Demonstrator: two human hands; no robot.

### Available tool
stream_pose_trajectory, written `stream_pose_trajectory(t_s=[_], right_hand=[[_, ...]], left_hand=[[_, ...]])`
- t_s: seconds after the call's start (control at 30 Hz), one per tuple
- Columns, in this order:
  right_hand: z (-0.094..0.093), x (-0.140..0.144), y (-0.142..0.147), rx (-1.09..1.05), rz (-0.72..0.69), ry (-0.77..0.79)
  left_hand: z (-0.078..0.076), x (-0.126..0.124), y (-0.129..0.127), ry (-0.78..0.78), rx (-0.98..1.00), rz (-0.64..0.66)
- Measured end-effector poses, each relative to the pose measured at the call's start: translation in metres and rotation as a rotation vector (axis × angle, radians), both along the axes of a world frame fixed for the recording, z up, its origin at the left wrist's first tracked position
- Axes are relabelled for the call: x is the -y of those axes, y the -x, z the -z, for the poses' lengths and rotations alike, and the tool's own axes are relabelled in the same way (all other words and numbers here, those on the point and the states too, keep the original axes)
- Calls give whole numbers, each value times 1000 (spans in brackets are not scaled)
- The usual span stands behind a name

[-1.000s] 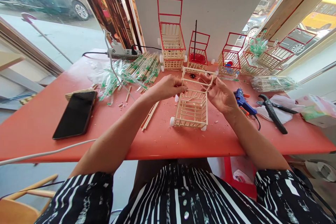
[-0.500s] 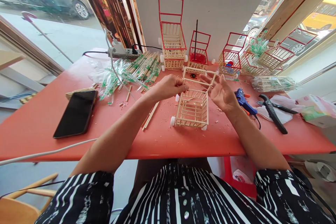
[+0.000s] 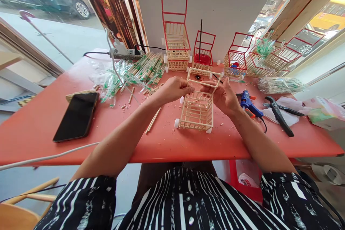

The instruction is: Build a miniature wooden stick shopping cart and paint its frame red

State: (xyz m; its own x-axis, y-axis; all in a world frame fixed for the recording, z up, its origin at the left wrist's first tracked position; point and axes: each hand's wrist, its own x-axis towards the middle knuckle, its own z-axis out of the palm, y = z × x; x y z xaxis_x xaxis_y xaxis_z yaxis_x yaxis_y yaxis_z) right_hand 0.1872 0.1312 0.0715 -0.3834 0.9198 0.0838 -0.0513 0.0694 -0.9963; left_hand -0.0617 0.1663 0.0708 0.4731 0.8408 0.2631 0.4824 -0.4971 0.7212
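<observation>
A small shopping cart (image 3: pixel 196 113) built of pale wooden sticks, with white wheels, stands on the red table (image 3: pixel 102 152) in front of me. Its raised handle frame (image 3: pixel 203 82) leans away from me at the far end. My left hand (image 3: pixel 176 89) pinches the frame's lower left side, thumb and fingers closed. On the other side, my right hand (image 3: pixel 225 97) is open, its thumb raised and apart. The right fingers reach behind the frame's right post, close to it; whether they touch is unclear.
Finished carts with red trim, one a tall cart (image 3: pixel 178 39), stand at the back. Wrapped sticks (image 3: pixel 151 66) lie back left, a black phone (image 3: pixel 77 116) nearer. To the right are a blue glue gun (image 3: pixel 250 104), pliers (image 3: pixel 279 113) and a tissue pack (image 3: pixel 326 113).
My right hand has moved slightly left, and its fingers now reach further behind the handle frame. My left hand keeps its hold; the cart stays in place.
</observation>
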Motion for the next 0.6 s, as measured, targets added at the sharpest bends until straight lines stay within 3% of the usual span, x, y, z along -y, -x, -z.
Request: stream_pose_trajectory(t_s=[0.3, 0.47, 0.6], right_hand=[[-12, -5, -17, -234, 252, -94], [-31, -11, -54, -296, 522, -314], [-29, -23, -80, -275, 675, -383]], left_hand=[[-14, 8, 3, 39, -22, 3], [-14, 8, 3, 60, -20, -2], [-12, 7, 3, 88, 11, 3]])
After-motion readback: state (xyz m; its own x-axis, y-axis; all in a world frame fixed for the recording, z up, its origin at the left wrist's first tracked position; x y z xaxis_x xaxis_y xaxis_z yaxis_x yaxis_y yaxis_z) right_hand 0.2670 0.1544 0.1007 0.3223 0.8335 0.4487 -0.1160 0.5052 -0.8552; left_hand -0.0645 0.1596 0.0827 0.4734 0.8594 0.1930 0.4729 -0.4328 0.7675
